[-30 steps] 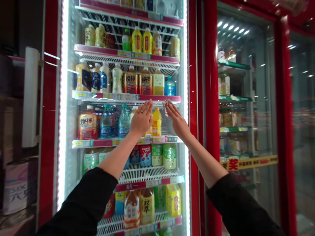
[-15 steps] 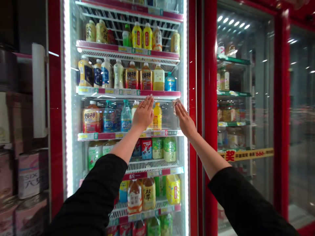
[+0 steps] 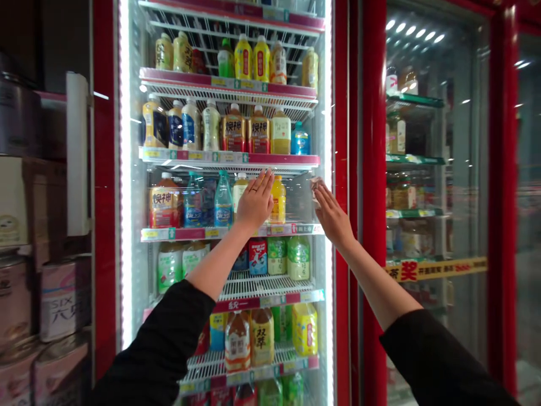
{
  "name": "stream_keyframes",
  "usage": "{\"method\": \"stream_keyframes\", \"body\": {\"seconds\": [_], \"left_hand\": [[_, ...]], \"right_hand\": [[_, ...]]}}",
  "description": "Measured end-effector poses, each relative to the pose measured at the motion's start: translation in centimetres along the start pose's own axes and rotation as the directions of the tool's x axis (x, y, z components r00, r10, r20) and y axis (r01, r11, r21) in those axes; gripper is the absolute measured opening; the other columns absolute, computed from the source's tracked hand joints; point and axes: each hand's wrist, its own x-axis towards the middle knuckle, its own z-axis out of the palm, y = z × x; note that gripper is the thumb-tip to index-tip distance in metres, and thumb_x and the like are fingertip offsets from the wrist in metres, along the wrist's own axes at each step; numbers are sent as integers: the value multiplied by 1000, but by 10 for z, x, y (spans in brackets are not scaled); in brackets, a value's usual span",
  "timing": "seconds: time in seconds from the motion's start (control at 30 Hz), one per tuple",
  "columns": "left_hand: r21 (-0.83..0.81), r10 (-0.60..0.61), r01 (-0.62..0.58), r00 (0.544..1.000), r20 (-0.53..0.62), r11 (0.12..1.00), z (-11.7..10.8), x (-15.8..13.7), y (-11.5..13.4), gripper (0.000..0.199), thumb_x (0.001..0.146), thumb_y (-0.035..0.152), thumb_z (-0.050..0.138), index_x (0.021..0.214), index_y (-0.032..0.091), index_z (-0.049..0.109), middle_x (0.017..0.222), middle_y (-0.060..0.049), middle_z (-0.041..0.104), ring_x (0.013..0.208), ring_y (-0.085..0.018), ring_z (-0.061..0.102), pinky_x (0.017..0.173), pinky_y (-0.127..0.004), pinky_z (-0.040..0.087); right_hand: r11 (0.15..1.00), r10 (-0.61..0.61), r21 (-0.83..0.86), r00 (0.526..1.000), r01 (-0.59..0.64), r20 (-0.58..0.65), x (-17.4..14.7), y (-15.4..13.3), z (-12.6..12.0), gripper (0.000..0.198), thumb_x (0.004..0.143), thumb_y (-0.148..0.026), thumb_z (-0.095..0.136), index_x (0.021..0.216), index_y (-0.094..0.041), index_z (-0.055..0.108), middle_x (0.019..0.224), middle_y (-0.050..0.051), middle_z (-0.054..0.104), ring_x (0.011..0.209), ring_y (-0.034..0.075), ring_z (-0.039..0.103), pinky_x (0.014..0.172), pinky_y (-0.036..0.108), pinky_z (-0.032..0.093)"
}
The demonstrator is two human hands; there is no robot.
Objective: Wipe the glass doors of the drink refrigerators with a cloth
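Observation:
A tall lit drinks cooler with a glass door (image 3: 302, 194) stands in front of me, and rows of bottles show through it. My left hand (image 3: 256, 200) lies flat on the glass with its fingers stretched out and a ring on one finger. It covers part of a yellow bottle (image 3: 278, 200) and of a pale-labelled bottle (image 3: 239, 189) on the middle shelf. Near the door's right edge, my right hand (image 3: 333, 217) presses a crumpled light tissue or cloth (image 3: 315, 189) against the glass. The cloth shows at the fingertips; the rest is hidden under them.
A white door handle (image 3: 78, 155) sticks out at the left edge of the cooler. Stacked tins and boxes (image 3: 59, 301) stand at the far left. To the right, past a red frame (image 3: 374, 141), is a second cooler (image 3: 459, 186) with a yellow strip (image 3: 448, 268) across its glass.
The whole view has shifted, so the cooler sits a little further right. Against the shelves, both hands are slightly lower on the glass, and the right hand with the cloth is slightly nearer the door edge.

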Motion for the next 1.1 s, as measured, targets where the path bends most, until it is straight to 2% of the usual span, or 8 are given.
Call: {"method": "stream_keyframes", "body": {"seconds": [0.13,0.27,0.4,0.6,0.67,0.8,0.97,1.1], "left_hand": [[-21,-11,11,999,-33,1000,4,-3,3,81,108,20,37,180,16,0,186,-6,20,175,-25,20,146,-51,22],[6,-12,12,998,-58,1000,12,-6,3,79,110,22,36,180,14,1,186,-6,19,174,-23,20,145,-48,25],[5,-2,2,997,-77,1000,15,-7,2,83,111,22,36,179,18,-11,187,-4,16,174,-24,20,146,-49,25],[-39,-8,6,997,-71,999,13,-7,3,87,110,21,36,177,21,-20,188,-3,15,175,-27,20,147,-54,22],[-35,-18,16,998,-54,999,11,-7,4,86,110,21,34,177,20,-19,188,-3,16,175,-26,19,147,-53,21],[-10,-20,19,1000,-19,1000,9,-7,4,85,110,21,35,178,19,-16,188,-3,14,175,-26,17,147,-54,21],[-10,18,-18,999,-50,1000,12,-9,-1,85,110,20,36,178,18,-14,187,-6,18,174,-26,19,145,-55,28],[-21,47,-48,997,-68,999,14,-10,-3,87,109,19,36,177,20,-18,187,-6,19,174,-27,21,144,-56,29]], "right_hand": [[984,179,15,978,-178,-111,21,7,-1,72,106,-13,40,175,-32,39,179,5,46,169,32,38,134,62,46],[994,100,76,960,-83,-262,45,-5,18,64,106,-12,41,165,-31,56,169,5,60,162,29,51,133,59,50],[994,-15,100,946,50,-325,31,7,19,51,108,-18,48,149,-37,72,147,2,77,146,29,67,127,60,57],[986,162,103,854,-128,-495,54,27,15,39,103,-19,54,127,-31,83,126,9,83,129,35,71,117,67,60],[979,199,137,850,-151,-488,69,12,21,39,102,-17,53,125,-29,83,125,12,80,127,35,70,116,65,59],[991,98,120,930,-59,-355,66,-21,28,33,105,-18,54,126,-28,79,131,13,77,128,34,67,113,58,59],[998,30,54,961,-16,-274,49,-12,12,34,102,-13,56,126,-27,77,124,12,78,117,32,70,103,53,62],[994,111,34,949,-105,-295,78,-16,8,46,96,-10,58,137,-26,73,122,12,79,116,34,70,99,53,62]]}}
